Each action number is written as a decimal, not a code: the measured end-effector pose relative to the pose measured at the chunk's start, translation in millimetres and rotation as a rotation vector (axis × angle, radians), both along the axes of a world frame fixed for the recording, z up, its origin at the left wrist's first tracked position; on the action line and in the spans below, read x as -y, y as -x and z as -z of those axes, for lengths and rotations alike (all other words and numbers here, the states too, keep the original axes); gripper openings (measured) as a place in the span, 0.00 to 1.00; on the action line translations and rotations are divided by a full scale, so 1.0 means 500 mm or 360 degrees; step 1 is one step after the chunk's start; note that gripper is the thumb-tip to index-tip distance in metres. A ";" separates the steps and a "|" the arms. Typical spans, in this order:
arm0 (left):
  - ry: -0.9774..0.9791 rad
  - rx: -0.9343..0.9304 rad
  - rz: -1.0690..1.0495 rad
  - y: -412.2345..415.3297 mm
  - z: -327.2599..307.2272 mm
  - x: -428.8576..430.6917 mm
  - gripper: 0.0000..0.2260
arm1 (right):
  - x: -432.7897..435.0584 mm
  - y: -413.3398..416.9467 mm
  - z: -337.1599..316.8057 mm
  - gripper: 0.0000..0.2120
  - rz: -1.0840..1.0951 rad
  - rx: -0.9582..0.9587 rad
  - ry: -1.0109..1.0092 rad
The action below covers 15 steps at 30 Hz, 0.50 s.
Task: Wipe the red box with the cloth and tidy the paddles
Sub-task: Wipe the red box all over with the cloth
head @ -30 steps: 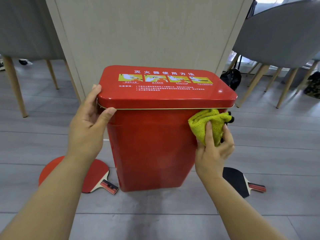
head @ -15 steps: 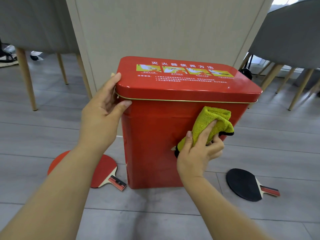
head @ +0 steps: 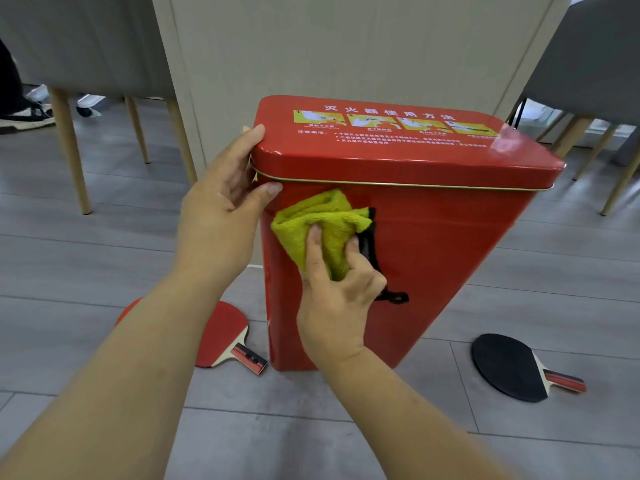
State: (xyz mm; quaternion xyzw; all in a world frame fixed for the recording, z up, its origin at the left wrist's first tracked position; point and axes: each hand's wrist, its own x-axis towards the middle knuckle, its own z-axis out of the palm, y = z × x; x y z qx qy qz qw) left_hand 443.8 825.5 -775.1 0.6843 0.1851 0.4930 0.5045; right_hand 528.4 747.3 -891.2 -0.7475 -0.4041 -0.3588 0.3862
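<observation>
A tall red metal box (head: 443,258) with a lid printed with yellow pictures stands on the grey floor. My left hand (head: 221,216) grips the lid's left corner, thumb on the front. My right hand (head: 339,299) presses a bunched yellow-green cloth (head: 322,216) with black trim against the upper left of the box's front face. A red paddle (head: 221,337) lies on the floor left of the box, partly hidden by my left forearm. A black paddle (head: 509,367) lies on the floor to the right.
A beige panel (head: 346,46) rises right behind the box. Grey chairs on wooden legs stand at the left (head: 69,147) and right (head: 588,64). Another person's shoes (head: 24,116) show at the far left.
My right hand has slid the cloth leftward across the box's front, from the right edge to near my left thumb. The view has shifted, so the box sits further right.
</observation>
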 end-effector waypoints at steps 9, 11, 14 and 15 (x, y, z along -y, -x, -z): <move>-0.0015 -0.0038 -0.0084 -0.001 0.017 0.012 0.30 | 0.041 -0.060 0.019 0.29 -0.0163 0.0583 0.0385; -0.0048 -0.0099 -0.0126 -0.001 0.031 0.014 0.32 | 0.058 -0.083 0.017 0.27 -0.0166 0.0690 0.0442; -0.0042 -0.0147 -0.0170 0.004 0.054 0.011 0.33 | 0.083 -0.123 0.008 0.23 -0.0151 0.0824 0.0463; 0.0007 -0.0180 -0.0200 0.005 0.063 0.010 0.33 | 0.093 -0.135 0.005 0.22 -0.0142 0.0857 0.0459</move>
